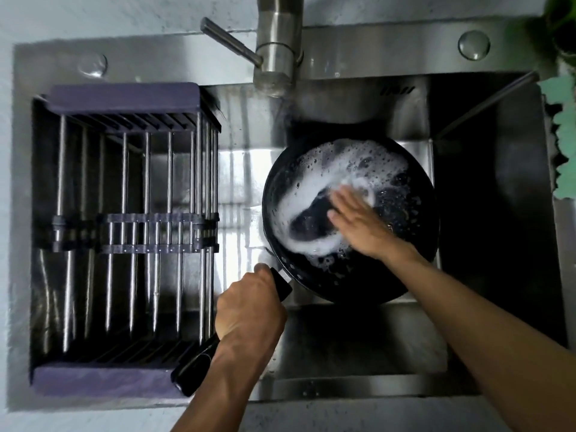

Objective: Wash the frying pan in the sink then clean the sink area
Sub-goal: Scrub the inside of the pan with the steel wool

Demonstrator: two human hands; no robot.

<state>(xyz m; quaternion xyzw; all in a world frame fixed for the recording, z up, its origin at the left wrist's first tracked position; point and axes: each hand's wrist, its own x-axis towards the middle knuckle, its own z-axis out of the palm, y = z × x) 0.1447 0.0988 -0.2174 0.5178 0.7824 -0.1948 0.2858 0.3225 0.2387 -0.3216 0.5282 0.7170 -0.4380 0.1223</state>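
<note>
The left part of the steel sink (358, 381) is filled from front to back by a barred drying rack (124, 232). The middle of the basin is taken up by the frying pan (349, 213), whose long handle (199, 366) is angled across the rack's near corner. Access from above at the rear is blocked by the faucet (277, 45). Open room is left along the basin's dark right side and near wall.

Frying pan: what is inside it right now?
Inside the frying pan: white soap foam swirled over the dark base, and the right hand lying flat. Whether a sponge sits under that hand is hidden.
</note>
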